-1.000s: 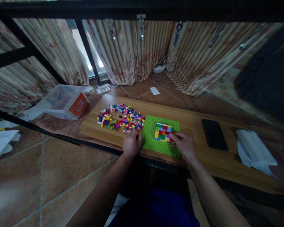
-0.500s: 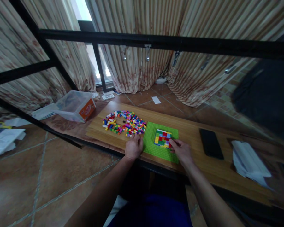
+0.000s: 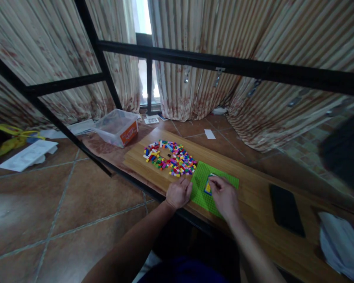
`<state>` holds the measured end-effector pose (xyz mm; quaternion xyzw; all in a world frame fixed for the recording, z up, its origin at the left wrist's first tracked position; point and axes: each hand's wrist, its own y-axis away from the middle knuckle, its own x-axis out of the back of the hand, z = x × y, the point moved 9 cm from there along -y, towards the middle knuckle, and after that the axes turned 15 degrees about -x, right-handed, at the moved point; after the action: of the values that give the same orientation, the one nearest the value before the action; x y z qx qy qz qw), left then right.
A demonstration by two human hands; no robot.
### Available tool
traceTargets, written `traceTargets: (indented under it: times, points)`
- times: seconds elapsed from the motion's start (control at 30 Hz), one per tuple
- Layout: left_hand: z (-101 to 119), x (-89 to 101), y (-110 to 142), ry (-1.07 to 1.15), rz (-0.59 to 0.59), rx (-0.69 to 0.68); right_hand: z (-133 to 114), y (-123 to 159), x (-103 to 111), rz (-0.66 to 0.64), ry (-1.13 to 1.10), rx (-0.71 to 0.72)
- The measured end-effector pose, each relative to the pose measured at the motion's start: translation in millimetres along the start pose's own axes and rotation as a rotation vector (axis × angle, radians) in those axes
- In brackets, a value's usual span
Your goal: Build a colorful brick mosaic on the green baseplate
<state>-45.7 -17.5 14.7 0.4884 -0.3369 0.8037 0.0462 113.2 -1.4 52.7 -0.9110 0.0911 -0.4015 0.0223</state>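
Observation:
A green studded baseplate (image 3: 201,189) lies on the wooden table (image 3: 253,196) in front of me. A small multicoloured brick build (image 3: 207,188) stands on it, mostly hidden under my right hand (image 3: 223,196), whose fingers are bent down and pressed onto it. My left hand (image 3: 179,193) rests curled on the table at the plate's left edge, touching it; I cannot make out anything in its fingers. A heap of loose coloured bricks (image 3: 171,157) lies just beyond the left hand.
A clear plastic box with an orange label (image 3: 118,127) sits at the far left of the table. A black phone (image 3: 286,210) and a white cloth (image 3: 340,245) lie to the right. A black metal frame (image 3: 224,65) crosses overhead. Papers lie on the tiled floor (image 3: 26,155).
The camera has tilted up and turned left. My right hand has moved from the build's right side to on top of it. My left hand stays at the plate's left edge.

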Motion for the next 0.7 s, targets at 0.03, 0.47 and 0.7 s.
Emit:
traceTargets:
  times: [0.03, 0.47, 0.7]
  points:
    - [0.7, 0.3, 0.1, 0.002, 0.006, -0.013, -9.2, -4.2, -11.6, -0.03, 0.08, 0.038]
    - [0.1, -4.3, 0.4, 0.046, -0.011, -0.01, -23.3, -64.3, -82.8, -0.128, 0.41, 0.071]
    - [-1.1, -7.9, 1.7, 0.064, -0.028, 0.002, -21.1, -63.7, -90.7, -0.138, 0.436, 0.048]
